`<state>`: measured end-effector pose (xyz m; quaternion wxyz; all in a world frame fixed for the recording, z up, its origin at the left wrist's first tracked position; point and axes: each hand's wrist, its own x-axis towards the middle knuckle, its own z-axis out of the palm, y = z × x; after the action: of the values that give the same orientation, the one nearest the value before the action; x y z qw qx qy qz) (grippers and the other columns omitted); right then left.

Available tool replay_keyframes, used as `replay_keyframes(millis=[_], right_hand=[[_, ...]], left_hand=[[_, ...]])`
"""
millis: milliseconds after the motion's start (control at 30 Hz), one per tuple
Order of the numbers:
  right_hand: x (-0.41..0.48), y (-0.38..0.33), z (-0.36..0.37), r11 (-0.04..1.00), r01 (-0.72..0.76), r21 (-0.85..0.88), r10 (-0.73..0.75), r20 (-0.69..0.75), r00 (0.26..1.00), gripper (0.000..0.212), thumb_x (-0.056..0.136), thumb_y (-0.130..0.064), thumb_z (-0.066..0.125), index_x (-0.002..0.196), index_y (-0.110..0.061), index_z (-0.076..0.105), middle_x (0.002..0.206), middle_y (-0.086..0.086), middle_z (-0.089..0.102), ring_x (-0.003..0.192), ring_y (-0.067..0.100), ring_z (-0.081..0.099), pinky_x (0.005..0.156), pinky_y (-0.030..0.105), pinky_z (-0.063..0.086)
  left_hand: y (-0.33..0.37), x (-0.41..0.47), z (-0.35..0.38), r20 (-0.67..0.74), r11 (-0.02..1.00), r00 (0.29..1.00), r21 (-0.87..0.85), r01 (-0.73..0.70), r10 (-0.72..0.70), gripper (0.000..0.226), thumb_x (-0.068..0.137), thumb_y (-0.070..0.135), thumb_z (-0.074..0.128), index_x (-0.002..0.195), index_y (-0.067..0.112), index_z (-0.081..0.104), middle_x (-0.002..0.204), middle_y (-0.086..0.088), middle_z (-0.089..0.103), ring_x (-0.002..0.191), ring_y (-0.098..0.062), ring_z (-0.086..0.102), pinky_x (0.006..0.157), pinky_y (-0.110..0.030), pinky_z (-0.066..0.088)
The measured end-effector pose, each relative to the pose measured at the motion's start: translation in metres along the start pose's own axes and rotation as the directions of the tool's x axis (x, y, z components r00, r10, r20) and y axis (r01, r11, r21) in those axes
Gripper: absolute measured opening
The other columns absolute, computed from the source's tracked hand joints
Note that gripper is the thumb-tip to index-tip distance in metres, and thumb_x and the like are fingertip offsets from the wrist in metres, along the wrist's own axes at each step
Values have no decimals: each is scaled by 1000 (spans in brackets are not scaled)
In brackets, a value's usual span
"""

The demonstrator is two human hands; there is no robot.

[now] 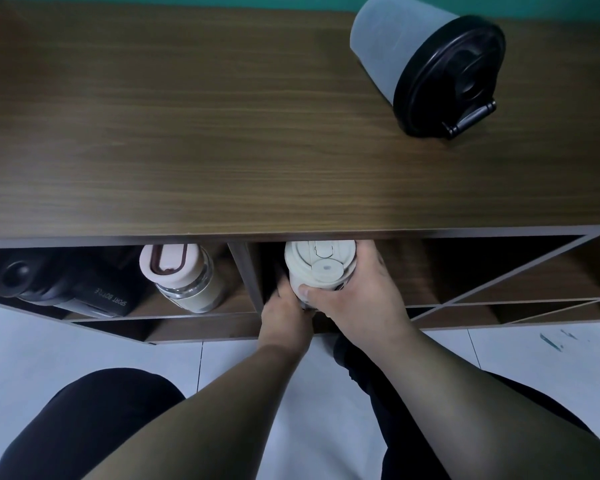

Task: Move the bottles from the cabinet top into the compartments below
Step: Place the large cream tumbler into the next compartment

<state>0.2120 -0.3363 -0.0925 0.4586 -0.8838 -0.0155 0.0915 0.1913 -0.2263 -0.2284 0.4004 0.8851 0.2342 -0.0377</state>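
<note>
A cream-lidded bottle [318, 264] stands upright in the middle compartment, just under the cabinet top's front edge. My right hand [359, 296] wraps its right side with the thumb across its front. My left hand [284, 308] grips its lower left side. On the brown wooden cabinet top [187, 133], at the far right, a frosted grey bottle with a black flip lid [426, 64] stands alone. In the left compartment sit a glass bottle with a pink lid [184, 278] and a black sport bottle [59, 282].
A vertical divider [248, 275] separates the left and middle compartments. To the right, diagonal wooden slats [499, 289] cross the open shelf. White floor tiles [84, 341] lie below, with my dark-trousered legs at the bottom.
</note>
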Motion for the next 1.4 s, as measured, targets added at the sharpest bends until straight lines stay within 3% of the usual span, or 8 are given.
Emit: replay_keyframes(millis=[400,533,667,800,933,1133,1267,1400], right_hand=[[-2,1,-7,998,-18,55,14,56,998,80,58,-35,87,124,-43,42,125,-21,59,116,3,58,83,19,45],[-6,4,-19,997,-41,71,35,82,996,85,63,-21,85,130,-42,38,134,-16,52,109,-19,52,79,3,41],[-22,1,-32,993,-109,-34,113,137,984,102,72,-10,70,156,-34,18,157,-6,34,143,9,36,110,26,35],[-47,-12,-46,998,-56,6,56,-41,998,62,87,-13,63,144,-31,48,143,-10,46,118,6,56,98,25,41],[-71,-35,-66,985,128,117,-88,-300,950,27,90,-9,62,100,-33,70,106,-13,65,96,-3,62,81,12,46],[-58,-90,-101,943,332,30,-286,-439,852,34,88,-17,70,112,-39,61,120,-21,55,111,6,55,94,25,46],[-11,-127,-119,983,157,-98,-184,-465,866,88,74,-46,79,147,-27,34,150,-5,35,142,18,31,114,42,33],[28,-141,-117,1000,-17,10,20,-450,893,116,65,-61,79,156,-25,18,159,5,27,140,30,41,101,42,39]], left_hand=[[13,-11,-22,114,987,992,-140,74,-58,63,86,27,71,142,14,46,133,-9,64,124,-30,60,102,-41,50],[15,-21,-39,162,980,986,-188,68,-38,93,81,21,84,157,17,30,141,4,59,135,-17,53,96,-21,40],[9,-43,-55,260,967,963,-218,132,-72,112,85,17,82,165,16,4,153,0,49,141,-18,48,104,-22,40],[11,-63,-72,335,957,941,-250,144,-54,102,85,20,82,163,16,17,155,-4,50,131,-23,54,108,-29,44],[18,-79,-87,425,956,905,-265,123,1,58,88,16,78,137,26,49,101,18,58,96,-8,60,83,-16,47],[31,-97,-110,497,933,863,-345,102,89,34,85,20,82,110,28,61,89,17,68,72,6,63,68,-11,48],[41,-100,-126,509,881,849,-456,126,142,28,84,9,82,108,7,68,75,-3,68,57,-7,66,63,-20,55],[54,-97,-140,455,832,868,-547,97,198,27,86,19,79,110,15,67,78,0,68,65,-8,62,61,-15,46]])
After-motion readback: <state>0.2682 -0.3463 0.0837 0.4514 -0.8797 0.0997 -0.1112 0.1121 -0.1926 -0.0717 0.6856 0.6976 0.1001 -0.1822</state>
